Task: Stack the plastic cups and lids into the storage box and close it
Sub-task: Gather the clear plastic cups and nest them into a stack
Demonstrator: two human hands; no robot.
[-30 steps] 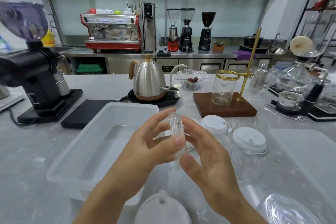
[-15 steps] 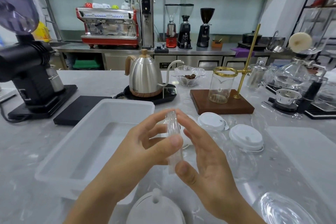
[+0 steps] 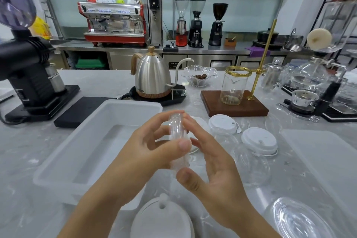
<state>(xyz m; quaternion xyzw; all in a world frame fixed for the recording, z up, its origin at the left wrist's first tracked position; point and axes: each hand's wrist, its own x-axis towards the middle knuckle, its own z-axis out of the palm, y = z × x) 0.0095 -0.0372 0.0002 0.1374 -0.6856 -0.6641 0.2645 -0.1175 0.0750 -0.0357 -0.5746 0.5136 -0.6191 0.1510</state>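
Clear lids (image 3: 178, 141) edge-up, between both hands' grip

Counts, head view:
- hands: 2, left hand (image 3: 152, 149), right hand (image 3: 214, 166)
- storage box (image 3: 58, 168): 1
- flat translucent box lid (image 3: 328, 156): 1
- white cup lids: 3 plainly seen, (image 3: 224, 124), (image 3: 259, 140), (image 3: 162, 220)
- clear lids/cups: count unclear, transparent
- kettle (image 3: 152, 77): 1
- grinders on back counter: 3
- espresso machine (image 3: 114, 23): 1
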